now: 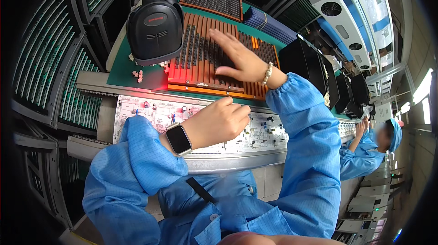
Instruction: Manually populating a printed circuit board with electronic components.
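My left hand (219, 124), with a dark-faced watch (178, 138) on the wrist, is over the white circuit board (264, 141). Its fingers are curled and their tips are turned out of sight, so what they hold, if anything, is hidden. Farther off, my right hand (239, 58), wearing a beaded bracelet (268, 74), reaches over the brown slotted tray (200, 83). Its fingers are stretched out with the thumb apart, and I see nothing in it. Rows of small black parts (188, 53) sit in the tray's slots.
A black rounded device (155, 32) stands left of the tray, with red light beneath it. Small pink pieces (138, 76) lie on the green mat (119, 66). Black bins (305, 62) stand at right. Board racks (43, 48) fill the left. Another person (365, 156) works farther right.
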The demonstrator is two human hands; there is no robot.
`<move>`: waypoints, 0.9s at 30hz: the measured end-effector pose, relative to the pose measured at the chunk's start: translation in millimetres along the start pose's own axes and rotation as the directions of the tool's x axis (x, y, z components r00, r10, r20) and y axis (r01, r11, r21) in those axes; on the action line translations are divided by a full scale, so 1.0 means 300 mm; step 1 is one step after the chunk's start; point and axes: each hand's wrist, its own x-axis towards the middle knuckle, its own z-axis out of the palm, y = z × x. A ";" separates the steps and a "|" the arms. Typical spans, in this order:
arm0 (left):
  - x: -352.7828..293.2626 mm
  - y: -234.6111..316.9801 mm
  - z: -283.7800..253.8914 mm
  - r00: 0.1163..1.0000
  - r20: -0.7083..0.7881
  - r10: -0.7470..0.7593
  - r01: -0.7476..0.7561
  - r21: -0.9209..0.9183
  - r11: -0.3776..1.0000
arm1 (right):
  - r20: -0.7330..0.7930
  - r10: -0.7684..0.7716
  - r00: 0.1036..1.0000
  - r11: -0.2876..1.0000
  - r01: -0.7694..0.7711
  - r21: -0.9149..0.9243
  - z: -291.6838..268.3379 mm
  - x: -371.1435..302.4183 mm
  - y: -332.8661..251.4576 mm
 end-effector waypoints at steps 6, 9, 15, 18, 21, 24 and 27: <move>0.001 -0.001 -0.009 0.994 0.098 -0.036 0.039 -0.027 0.999 | -0.051 0.127 0.991 0.990 -0.129 -0.056 -0.095 -0.080 0.003; -0.001 0.003 -0.010 0.990 0.141 -0.025 0.026 -0.006 1.000 | -0.003 0.107 0.994 0.990 -0.106 -0.088 -0.054 -0.119 -0.010; -0.002 0.001 -0.022 0.972 0.233 -0.036 0.042 -0.017 0.999 | -0.016 0.137 0.991 0.989 -0.137 -0.061 0.017 -0.116 -0.042; 0.003 -0.003 -0.024 0.961 0.272 -0.051 0.059 -0.022 0.998 | -0.034 0.159 0.987 0.985 -0.161 -0.057 0.020 -0.126 -0.032; -0.010 -0.009 -0.018 0.940 0.329 -0.085 0.098 -0.024 0.995 | -0.059 0.152 0.987 0.985 -0.156 -0.075 0.000 -0.132 -0.025; -0.013 -0.011 -0.024 0.914 0.385 -0.127 0.148 -0.025 0.989 | -0.176 0.166 0.970 0.968 -0.194 -0.161 -0.098 -0.156 0.002; -0.018 -0.010 -0.036 0.891 0.427 -0.157 0.186 -0.028 0.982 | -0.424 0.231 0.875 0.907 -0.352 -0.232 -0.237 -0.254 0.095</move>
